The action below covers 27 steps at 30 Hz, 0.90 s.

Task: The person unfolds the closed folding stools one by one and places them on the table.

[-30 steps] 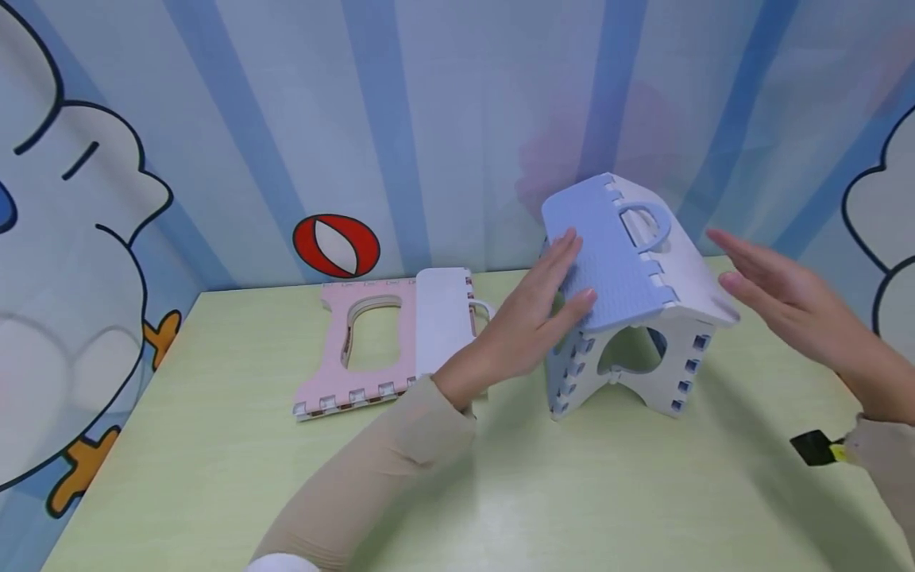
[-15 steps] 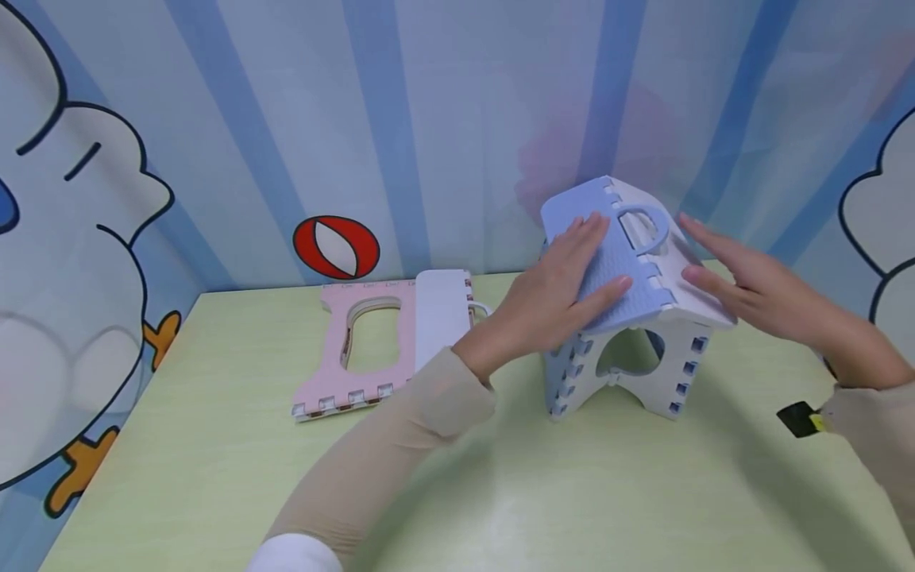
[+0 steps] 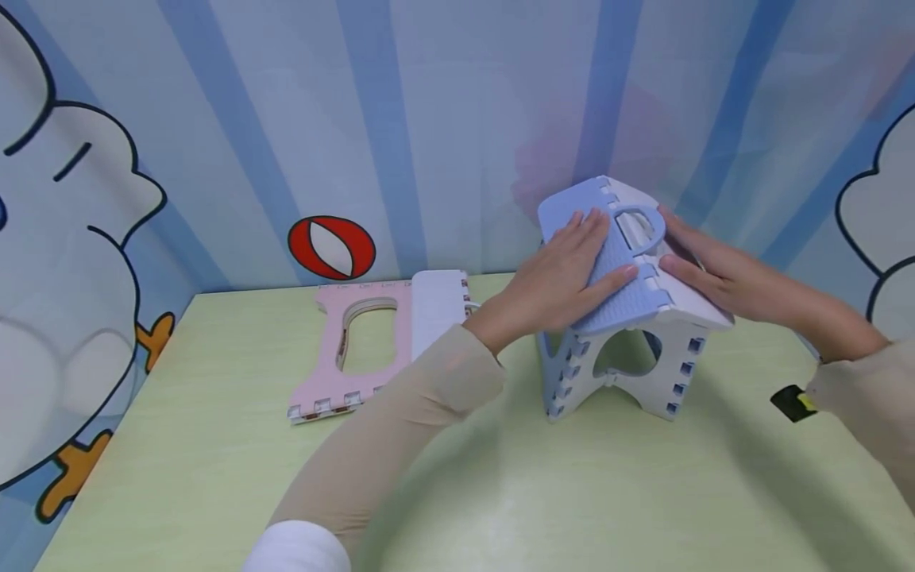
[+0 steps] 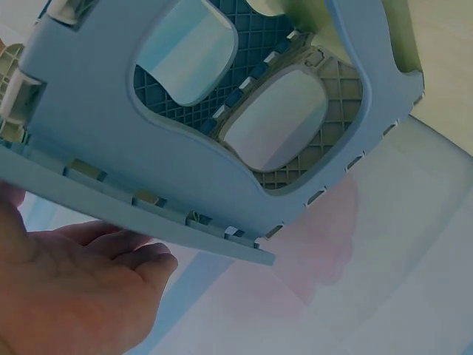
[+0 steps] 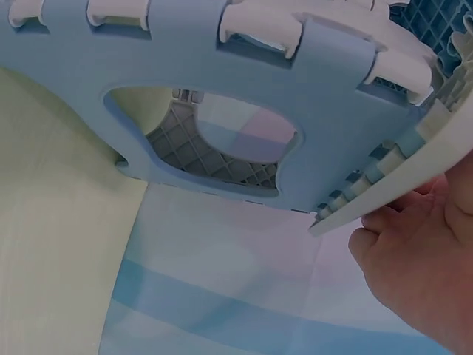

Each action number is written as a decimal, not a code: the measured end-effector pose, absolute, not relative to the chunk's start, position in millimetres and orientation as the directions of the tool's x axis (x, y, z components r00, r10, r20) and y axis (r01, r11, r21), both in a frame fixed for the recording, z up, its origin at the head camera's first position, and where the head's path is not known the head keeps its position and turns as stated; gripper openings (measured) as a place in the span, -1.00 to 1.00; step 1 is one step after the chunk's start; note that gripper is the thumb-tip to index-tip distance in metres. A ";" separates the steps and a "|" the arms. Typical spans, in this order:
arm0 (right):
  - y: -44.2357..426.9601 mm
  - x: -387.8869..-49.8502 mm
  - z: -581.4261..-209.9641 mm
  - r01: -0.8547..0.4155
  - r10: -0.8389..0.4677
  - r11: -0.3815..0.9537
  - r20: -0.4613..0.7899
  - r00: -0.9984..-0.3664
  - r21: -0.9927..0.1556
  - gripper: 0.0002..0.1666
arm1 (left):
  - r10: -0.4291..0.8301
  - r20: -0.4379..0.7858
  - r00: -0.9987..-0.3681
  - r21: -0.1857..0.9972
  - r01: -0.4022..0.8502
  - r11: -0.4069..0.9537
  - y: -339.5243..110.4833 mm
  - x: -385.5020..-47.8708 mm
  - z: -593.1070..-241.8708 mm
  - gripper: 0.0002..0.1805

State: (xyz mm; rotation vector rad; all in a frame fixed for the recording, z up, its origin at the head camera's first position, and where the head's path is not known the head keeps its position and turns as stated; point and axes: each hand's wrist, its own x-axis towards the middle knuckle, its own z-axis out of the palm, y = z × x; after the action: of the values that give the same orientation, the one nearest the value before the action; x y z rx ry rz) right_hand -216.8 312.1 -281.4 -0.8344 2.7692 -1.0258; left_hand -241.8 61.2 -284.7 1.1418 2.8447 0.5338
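A blue and white plastic folding stool [image 3: 673, 357] stands on the table at right in the head view. Its two seat panels slope down from a central ridge like a roof. A blue loop handle [image 3: 659, 232] rises at the ridge. My left hand [image 3: 561, 278] lies on the blue panel [image 3: 569, 200] with its fingers extended. On the opposite slope my right hand [image 3: 718, 274] rests against the white panel [image 3: 704, 308], fingers also straight. Both wrist views look up at the side legs, with the left hand [image 4: 89, 285] and right hand [image 5: 410, 255] partly showing against the panels' outer faces.
Left of the upright stool, a pink and white folding stool [image 3: 330, 361] lies folded flat on the pale green table [image 3: 214, 461]; my left forearm hides part of it. A striped blue backdrop [image 3: 457, 143] stands behind the table. A small black tag [image 3: 792, 403] hangs by the right sleeve.
My right hand has moved left from beside the stool onto its white panel. The left hand has slid slightly up and right over the blue panel. The stool itself looks nearly unchanged.
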 end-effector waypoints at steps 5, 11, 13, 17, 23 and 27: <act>311.0 -223.1 -282.3 -0.475 -0.536 0.607 0.113 -0.836 -0.638 -0.17 | 0.674 0.069 -0.735 0.328 0.655 0.681 64.5 -243.6 -287.7 -0.12; 313.2 -228.3 -283.7 -0.505 -0.577 0.566 0.125 -0.807 -0.652 -0.19 | 0.684 0.080 -0.725 0.299 0.672 0.677 66.1 -244.5 -290.7 -0.13; 314.2 -229.4 -283.7 -0.516 -0.594 0.549 0.127 -0.794 -0.658 -0.20 | 0.687 0.084 -0.722 0.287 0.677 0.677 66.7 -244.8 -290.9 -0.13; 315.2 -230.0 -281.8 -0.513 -0.614 0.541 0.104 -0.783 -0.666 -0.20 | 0.692 0.088 -0.716 0.260 0.687 0.678 67.2 -244.1 -290.6 -0.13; 317.0 -233.2 -278.1 -0.464 -0.633 0.559 0.008 -0.774 -0.687 -0.12 | 0.691 0.092 -0.717 0.215 0.692 0.689 68.3 -244.4 -292.7 -0.14; 319.6 -236.4 -275.7 -0.436 -0.644 0.574 -0.052 -0.764 -0.693 -0.06 | 0.689 0.088 -0.719 0.202 0.691 0.695 68.9 -244.3 -292.7 -0.14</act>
State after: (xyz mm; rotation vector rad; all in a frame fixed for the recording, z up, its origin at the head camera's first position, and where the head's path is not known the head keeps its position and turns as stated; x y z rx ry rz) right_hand -236.4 319.6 -275.7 -0.8865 2.5094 -0.9855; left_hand -244.3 68.9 -292.7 1.1793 2.8965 0.3483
